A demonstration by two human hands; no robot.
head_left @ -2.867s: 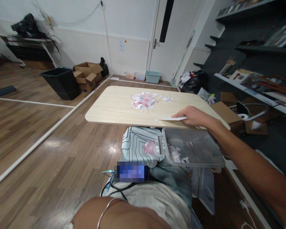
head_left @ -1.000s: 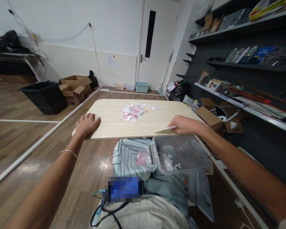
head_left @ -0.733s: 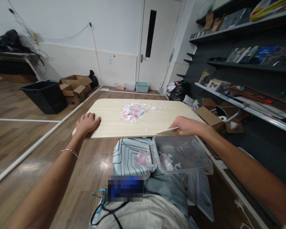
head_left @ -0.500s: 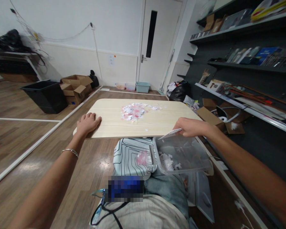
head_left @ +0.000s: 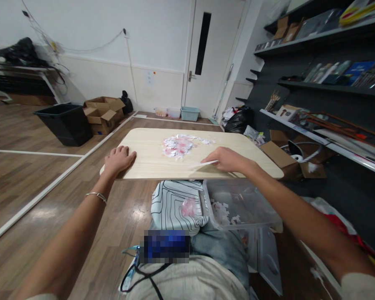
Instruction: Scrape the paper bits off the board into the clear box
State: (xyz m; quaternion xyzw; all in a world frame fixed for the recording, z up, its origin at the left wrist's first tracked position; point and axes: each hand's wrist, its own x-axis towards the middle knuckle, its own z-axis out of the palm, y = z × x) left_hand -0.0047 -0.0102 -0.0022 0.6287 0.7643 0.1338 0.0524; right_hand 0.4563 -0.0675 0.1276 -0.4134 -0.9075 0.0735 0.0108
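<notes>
My left hand (head_left: 120, 160) lies flat with its fingers out on the left end of a pale wooden board (head_left: 146, 160). Between the fingers of my right hand (head_left: 226, 159) is a thin white card (head_left: 206, 163), held low over the front part of the board. The card's far end is blurred. Beyond it, a heap of white and pink paper scraps (head_left: 177, 146) is spread on the board. Below the board's front edge sits a clear plastic bin (head_left: 246, 208) with white paper bits (head_left: 221, 213) inside, partly hidden by my right arm.
A striped cloth (head_left: 167, 204) with a pink translucent bundle (head_left: 189, 207) lies over my lap, left of the bin. To the left stand a black trash bin (head_left: 62, 125) and cardboard boxes (head_left: 103, 116). Dark shelves (head_left: 318, 79) line the right side, above an open carton (head_left: 281, 156).
My right hand has moved left with the card, from above the bin's near edge onto the board. My left hand stays on the board's left end. The view has shifted slightly.
</notes>
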